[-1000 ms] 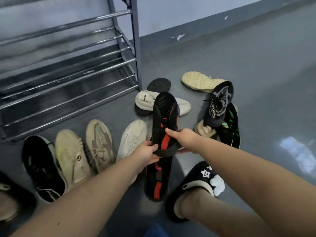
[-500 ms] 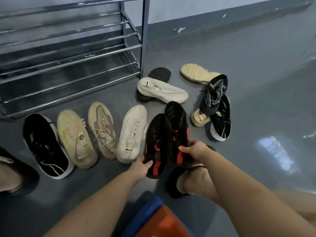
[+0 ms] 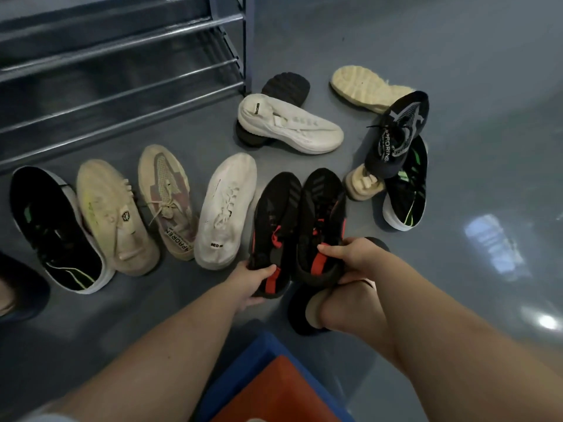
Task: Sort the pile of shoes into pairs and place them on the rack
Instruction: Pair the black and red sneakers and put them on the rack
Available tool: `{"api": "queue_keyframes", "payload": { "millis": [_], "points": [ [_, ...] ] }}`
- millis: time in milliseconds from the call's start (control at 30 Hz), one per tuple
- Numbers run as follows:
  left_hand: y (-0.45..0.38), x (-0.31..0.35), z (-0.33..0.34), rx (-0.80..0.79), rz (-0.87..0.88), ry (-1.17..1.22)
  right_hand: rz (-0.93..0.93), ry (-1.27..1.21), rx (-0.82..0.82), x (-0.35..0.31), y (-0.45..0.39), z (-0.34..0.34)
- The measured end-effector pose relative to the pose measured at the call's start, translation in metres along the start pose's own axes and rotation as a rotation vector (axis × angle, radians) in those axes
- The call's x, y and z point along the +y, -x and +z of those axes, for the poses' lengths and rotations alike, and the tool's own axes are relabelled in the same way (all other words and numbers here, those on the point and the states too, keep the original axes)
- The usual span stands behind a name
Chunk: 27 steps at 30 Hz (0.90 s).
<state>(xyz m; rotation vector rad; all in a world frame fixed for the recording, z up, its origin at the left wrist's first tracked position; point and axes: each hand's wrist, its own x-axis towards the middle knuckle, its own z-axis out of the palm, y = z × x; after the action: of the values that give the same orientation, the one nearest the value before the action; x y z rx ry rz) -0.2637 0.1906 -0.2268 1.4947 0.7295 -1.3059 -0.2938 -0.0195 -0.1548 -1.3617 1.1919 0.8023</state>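
Two black shoes with red stripes lie side by side on the grey floor. My left hand (image 3: 251, 280) grips the heel of the left black-red shoe (image 3: 275, 217). My right hand (image 3: 350, 257) grips the heel of the right black-red shoe (image 3: 321, 214). To their left stand a white shoe (image 3: 225, 211), a beige-pink shoe (image 3: 166, 196), a cream shoe (image 3: 112, 214) and a black shoe with green marks (image 3: 54, 226). The metal rack (image 3: 122, 74) stands at the upper left.
Further back lie a white shoe (image 3: 289, 124) on a black sole (image 3: 286, 86), an upturned cream shoe (image 3: 365, 88), a dark patterned shoe (image 3: 396, 135), a black-green shoe (image 3: 406, 193) and a cream toe (image 3: 362, 181). My slippered foot (image 3: 320, 309) and a blue-orange object (image 3: 274, 382) are near me.
My right hand brought its black-red shoe down from the air and set it beside the other one. My left hand now holds the left shoe's heel. The view tilted down.
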Motion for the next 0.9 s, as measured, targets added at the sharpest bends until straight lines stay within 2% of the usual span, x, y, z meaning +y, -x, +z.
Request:
{"api": "queue_keyframes", "payload": {
  "millis": [100,333,567,733,900],
  "points": [
    [-0.002,-0.004,0.004,-0.010,0.007,0.075,0.013,-0.018,-0.053,-0.001,-0.006,-0.003],
    [0.005,0.002,-0.006,0.022,0.195,-0.185,0.010,-0.131,-0.121,0.000,-0.002,-0.006],
    [0.028,0.023,-0.025,-0.162,0.193,0.038,0.025,-0.181,-0.140,-0.004,0.015,-0.012],
    [0.050,0.024,-0.046,-0.199,0.235,0.160,0.013,-0.081,-0.150,-0.016,0.044,-0.017],
    [0.078,0.034,-0.063,-0.216,0.331,0.267,-0.119,0.046,-0.162,-0.046,0.076,0.004]
  ]
}}
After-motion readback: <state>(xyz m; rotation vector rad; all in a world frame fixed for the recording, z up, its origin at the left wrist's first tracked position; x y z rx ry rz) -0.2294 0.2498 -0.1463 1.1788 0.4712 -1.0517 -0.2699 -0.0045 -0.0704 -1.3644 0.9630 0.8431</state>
